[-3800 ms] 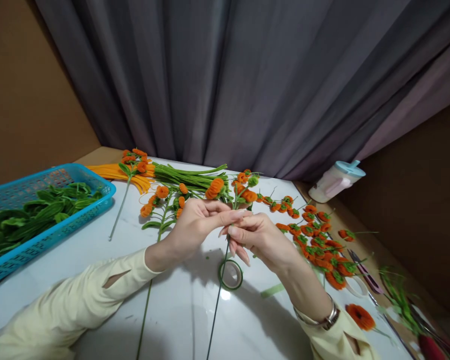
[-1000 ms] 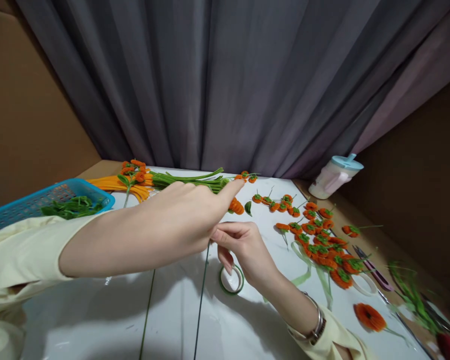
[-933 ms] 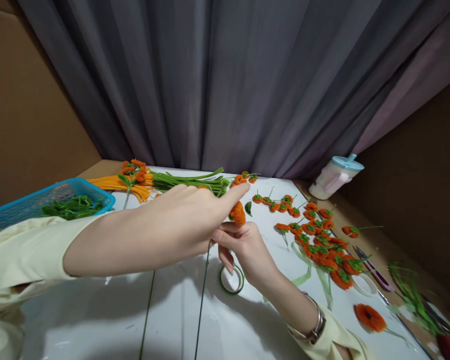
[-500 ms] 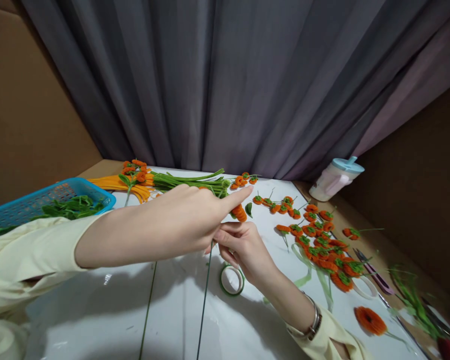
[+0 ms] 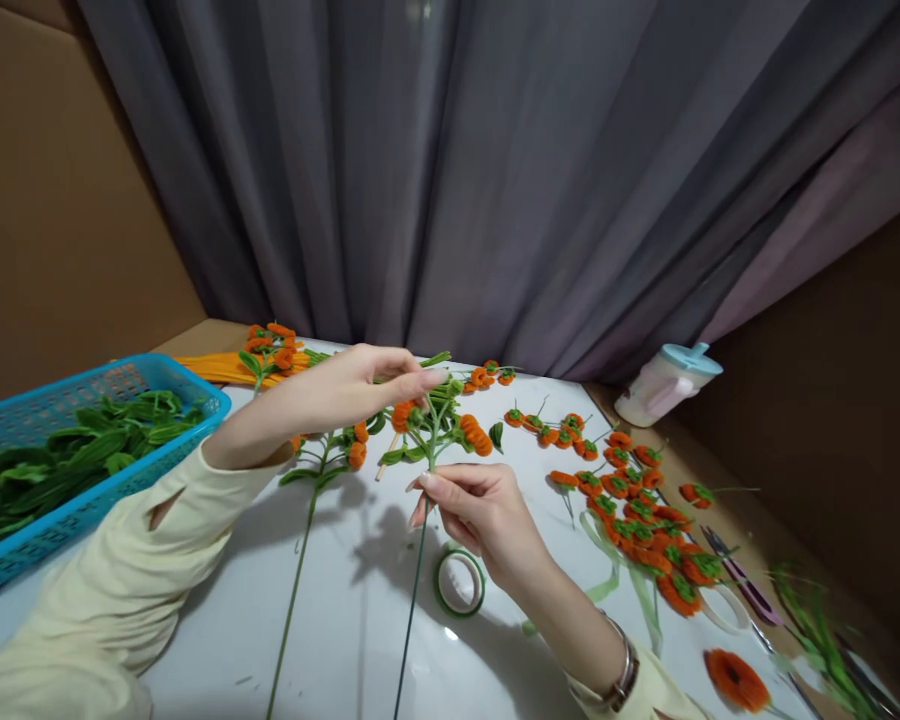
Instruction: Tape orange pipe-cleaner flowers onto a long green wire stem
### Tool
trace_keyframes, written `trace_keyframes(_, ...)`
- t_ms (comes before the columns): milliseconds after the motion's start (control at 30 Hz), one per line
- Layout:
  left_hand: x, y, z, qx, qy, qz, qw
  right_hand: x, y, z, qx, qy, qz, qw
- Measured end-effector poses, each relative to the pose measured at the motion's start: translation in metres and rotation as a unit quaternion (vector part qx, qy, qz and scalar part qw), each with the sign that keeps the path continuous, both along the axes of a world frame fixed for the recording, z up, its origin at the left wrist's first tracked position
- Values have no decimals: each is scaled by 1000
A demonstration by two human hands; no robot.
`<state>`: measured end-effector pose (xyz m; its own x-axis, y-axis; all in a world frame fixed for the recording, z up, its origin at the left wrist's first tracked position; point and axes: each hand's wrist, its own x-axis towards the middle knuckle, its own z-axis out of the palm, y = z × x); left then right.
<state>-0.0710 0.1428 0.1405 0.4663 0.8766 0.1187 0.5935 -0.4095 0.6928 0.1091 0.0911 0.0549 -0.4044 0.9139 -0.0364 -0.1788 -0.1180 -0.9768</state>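
Behind the white table point(image 5: 326, 620) hangs a grey curtain point(image 5: 465, 180) with long folds, somewhat pinkish at the right. Brown walls point(image 5: 60, 200) stand on both sides; the right one is darker.

On a clock face over your view, a dark grey curtain point(image 5: 465, 180) hangs in folds at 12 o'clock. A brown panel point(image 5: 67, 200) rises at 10. At 3, a pale cup point(image 5: 654, 388) wears a light-blue lid point(image 5: 691, 358). At 4 lies a pink-handled tool point(image 5: 751, 593).

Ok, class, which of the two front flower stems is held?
The darker stem, pinched in the right hand; the greener stem to its left lies on the table.
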Motion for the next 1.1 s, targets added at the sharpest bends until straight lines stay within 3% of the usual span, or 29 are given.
trace_keyframes(100,1,5,-5,-29,1,-39,999,-1,2,-1,-3,-6,-6,1000)
trace_keyframes(567,8,13,-20,-30,34,-77,996,-6,6,-4,-25,-34,-29,999)
trace_keyframes(700,8,9,-23,74,66,-63,993,-5,6,-2,-21,-40,-21,999)
trace_keyframes(867,5,3,-25,220,103,-90,966,-4,6,0,-28,-39,-28,998)
trace_keyframes(967,-1,2,-24,254,106,-125,953,-3,5,0,-27,-37,-26,999)
trace_keyframes(1100,-9,8,-19,226,83,-178,954,-3,5,1,-28,-37,-22,999)
